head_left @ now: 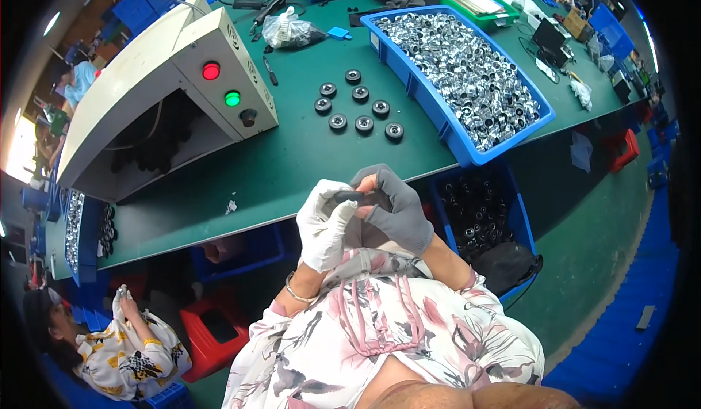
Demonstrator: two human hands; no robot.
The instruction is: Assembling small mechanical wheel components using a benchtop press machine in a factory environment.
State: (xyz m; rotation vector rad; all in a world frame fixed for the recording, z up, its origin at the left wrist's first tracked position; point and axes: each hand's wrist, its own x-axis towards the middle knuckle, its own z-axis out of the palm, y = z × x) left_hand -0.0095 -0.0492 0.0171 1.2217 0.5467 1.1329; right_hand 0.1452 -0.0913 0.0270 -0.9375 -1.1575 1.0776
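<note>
My left hand (323, 223), in a white glove, pinches a small dark round part (349, 196) just in front of the table edge. My right hand (401, 213) wears a grey glove with bare thumb and fingertip, and its fingers close on the same part from the other side. The gloves cover much of the part, so its exact kind is hard to make out. Beyond my hands, several black wheel-like parts (364, 124) with shiny centres lie loosely grouped on the green table (292, 162).
A blue tray (458, 140) heaped with shiny metal rings stands to the right. Below the edge, another blue bin (527, 228) holds dark parts. At left is a beige machine (197, 47) with red and green buttons. A co-worker (120, 343) sits at lower left beside a red stool (212, 336).
</note>
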